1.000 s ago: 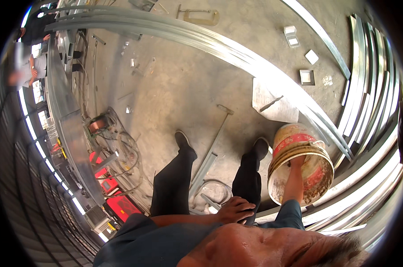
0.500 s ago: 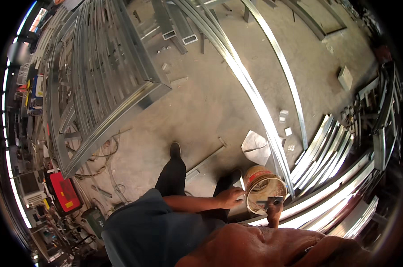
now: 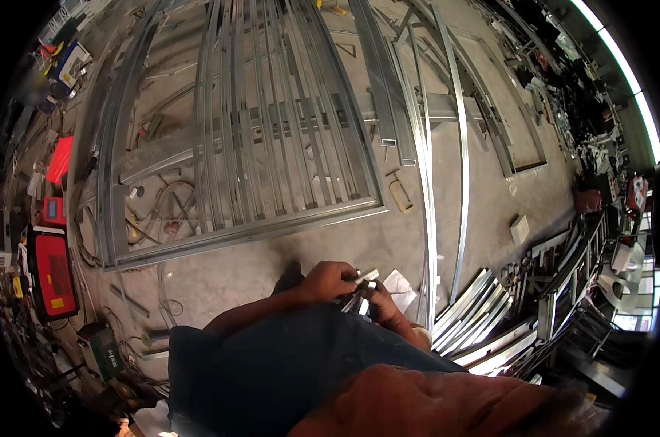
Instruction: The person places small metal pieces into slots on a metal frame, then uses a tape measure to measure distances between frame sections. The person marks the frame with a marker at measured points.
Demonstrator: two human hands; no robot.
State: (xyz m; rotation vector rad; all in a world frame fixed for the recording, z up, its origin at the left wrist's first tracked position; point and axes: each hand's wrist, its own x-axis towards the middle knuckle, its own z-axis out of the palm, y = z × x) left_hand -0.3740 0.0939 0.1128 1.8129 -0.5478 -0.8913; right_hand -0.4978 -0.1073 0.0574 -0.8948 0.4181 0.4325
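Note:
Close in front of my body, both hands are held together. My left hand is closed, its fingertips pinching one end of a short pale metal piece. Right beside it, my right hand is closed around something dark and shiny that I cannot make out. Narrow bright metal pieces show just below, between the hands. A bucket is mostly hidden behind my right forearm.
A large metal frame with many bars stands ahead to the left. Long metal strips run away on the right, near a stack of metal profiles. A red case lies far left, and a C-clamp lies on the floor.
My right hand has come up out of the bucket, and both hands have met in front of my body. The view has turned and risen toward the metal frame.

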